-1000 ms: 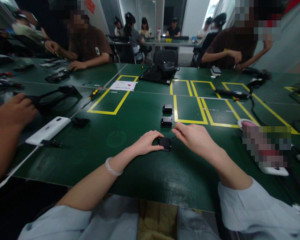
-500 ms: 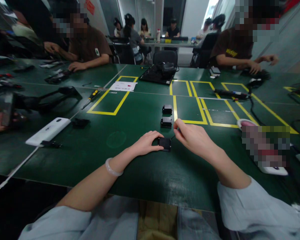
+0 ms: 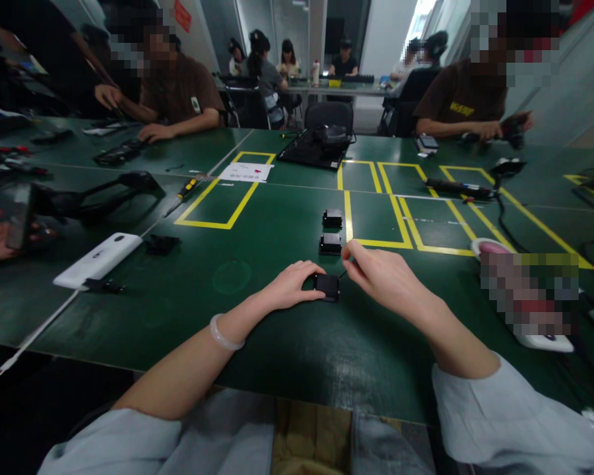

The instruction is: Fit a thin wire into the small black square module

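My left hand point(image 3: 297, 285) grips a small black box-shaped part point(image 3: 327, 288), its thumb on the near side and fingers on the far side, holding it against the green table. A thin dark rod point(image 3: 343, 273) reaches the part's right side from the pinched fingers of my right hand point(image 3: 376, 269). Most of the rod is hidden in those fingers, so its kind does not show. Just beyond stand two similar black box-shaped parts, a nearer one point(image 3: 330, 243) and a farther one point(image 3: 332, 218), apart from both hands.
On the left are a white power bank-like block point(image 3: 99, 259) with a cable and a yellow-black screwdriver point(image 3: 188, 188). Yellow tape outlines point(image 3: 376, 243) mark the green table point(image 3: 277, 349). A black tray point(image 3: 307, 153) lies at the back. Co-workers sit across the table.
My hands and the black part keep nearly the same position; the view shifts slightly. Across on the right, a co-worker's hands have moved and now lift a dark object.
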A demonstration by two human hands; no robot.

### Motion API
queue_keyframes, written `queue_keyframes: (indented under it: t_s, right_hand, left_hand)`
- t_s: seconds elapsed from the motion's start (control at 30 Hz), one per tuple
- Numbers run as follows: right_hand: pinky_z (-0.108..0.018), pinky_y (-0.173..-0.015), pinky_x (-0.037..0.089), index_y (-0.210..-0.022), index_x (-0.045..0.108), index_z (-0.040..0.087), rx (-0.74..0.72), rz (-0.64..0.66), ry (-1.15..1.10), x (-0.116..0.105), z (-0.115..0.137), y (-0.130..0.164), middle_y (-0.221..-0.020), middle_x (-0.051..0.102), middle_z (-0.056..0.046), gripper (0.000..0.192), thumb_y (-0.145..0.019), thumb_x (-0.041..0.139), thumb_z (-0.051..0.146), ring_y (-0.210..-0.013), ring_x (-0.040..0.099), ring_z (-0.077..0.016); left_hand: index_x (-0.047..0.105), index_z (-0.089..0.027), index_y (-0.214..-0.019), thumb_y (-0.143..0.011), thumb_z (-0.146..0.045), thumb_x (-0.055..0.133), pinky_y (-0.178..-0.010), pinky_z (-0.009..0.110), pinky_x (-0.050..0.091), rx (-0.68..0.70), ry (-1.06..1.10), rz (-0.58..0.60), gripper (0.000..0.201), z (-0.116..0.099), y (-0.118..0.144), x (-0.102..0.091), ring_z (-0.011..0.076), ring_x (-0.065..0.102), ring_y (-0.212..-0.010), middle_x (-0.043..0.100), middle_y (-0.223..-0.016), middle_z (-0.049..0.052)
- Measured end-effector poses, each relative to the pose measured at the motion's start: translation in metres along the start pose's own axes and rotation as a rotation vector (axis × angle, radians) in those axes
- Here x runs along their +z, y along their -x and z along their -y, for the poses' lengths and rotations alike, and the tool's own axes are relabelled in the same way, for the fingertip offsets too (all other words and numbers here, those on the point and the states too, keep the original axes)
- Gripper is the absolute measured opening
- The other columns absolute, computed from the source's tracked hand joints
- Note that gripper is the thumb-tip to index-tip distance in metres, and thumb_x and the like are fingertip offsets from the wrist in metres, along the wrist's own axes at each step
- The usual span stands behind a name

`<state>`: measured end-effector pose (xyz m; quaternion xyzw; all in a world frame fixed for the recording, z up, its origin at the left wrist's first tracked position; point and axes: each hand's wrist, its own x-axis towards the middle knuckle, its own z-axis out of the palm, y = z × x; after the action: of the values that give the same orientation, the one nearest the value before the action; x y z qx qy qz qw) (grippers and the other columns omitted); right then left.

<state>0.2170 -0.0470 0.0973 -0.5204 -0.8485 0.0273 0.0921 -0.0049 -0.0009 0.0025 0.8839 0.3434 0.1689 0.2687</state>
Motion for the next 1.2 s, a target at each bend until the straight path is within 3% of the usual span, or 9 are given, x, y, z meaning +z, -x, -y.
queue_keyframes:
  t_s: [0.2,0.43,0.63,0.73,0.97,1.2]
  right_hand:
    - [-0.027,-0.053,0.023,-0.103,0.053,0.019,0.076,0.035,0.152,0.0006,0.0023,-0.0028,-0.075,0.069,-0.006,0.029,-0.099,0.03,0.036,-0.065,0.063,-0.0196]
    - [-0.026,-0.056,0.03,-0.108,0.049,0.019,0.018,-0.017,0.013,-0.0004,0.0023,0.0009,-0.088,0.07,-0.003,0.02,-0.095,0.036,0.024,-0.07,0.063,-0.0159]
    - [-0.026,-0.053,0.025,-0.1,0.053,0.02,0.064,0.026,0.11,-0.0004,0.0041,-0.0017,-0.076,0.07,-0.004,0.028,-0.099,0.033,0.04,-0.067,0.064,-0.0188]
    - [-0.027,-0.052,0.022,-0.101,0.054,0.019,0.093,0.037,0.166,0.0001,0.0037,-0.0032,-0.074,0.069,-0.005,0.029,-0.1,0.031,0.037,-0.066,0.064,-0.0199]
    - [-0.025,-0.053,0.025,-0.107,0.048,0.019,0.03,-0.015,0.027,0.0016,-0.0002,-0.0013,-0.085,0.069,-0.003,0.018,-0.097,0.036,0.027,-0.068,0.063,-0.017]
    - [-0.026,-0.052,0.022,-0.101,0.052,0.02,0.082,0.009,0.131,0.0026,-0.0016,-0.0029,-0.072,0.067,-0.004,0.028,-0.099,0.033,0.04,-0.064,0.062,-0.0188]
  left_hand:
    - [0.059,-0.023,-0.114,-0.085,-0.047,0.064,-0.087,0.035,0.044,-0.009,-0.011,0.008,0.038,-0.0003,-0.0001,-0.0002,0.0245,0.055,-0.102,0.061,-0.11,0.006]
    - [0.059,-0.022,-0.113,-0.085,-0.047,0.065,-0.088,0.035,0.043,0.0,-0.004,0.001,0.038,0.0006,-0.0003,-0.0001,0.0242,0.055,-0.101,0.061,-0.11,0.006]
    - [0.058,-0.023,-0.115,-0.085,-0.047,0.066,-0.086,0.035,0.043,-0.005,-0.012,0.0,0.039,0.0019,-0.0004,0.0016,0.0242,0.055,-0.101,0.062,-0.109,0.006]
    - [0.058,-0.023,-0.114,-0.085,-0.047,0.065,-0.087,0.034,0.043,0.002,-0.002,-0.001,0.037,0.0015,-0.0003,0.0013,0.0241,0.055,-0.102,0.061,-0.111,0.006]
    - [0.059,-0.023,-0.114,-0.085,-0.047,0.065,-0.087,0.034,0.043,0.001,0.0,-0.003,0.038,0.0019,0.0005,0.0008,0.0239,0.055,-0.101,0.061,-0.11,0.006]
    - [0.059,-0.023,-0.113,-0.085,-0.047,0.065,-0.086,0.034,0.043,-0.002,0.008,-0.005,0.038,0.0007,-0.0001,0.0008,0.0239,0.056,-0.1,0.062,-0.109,0.006]
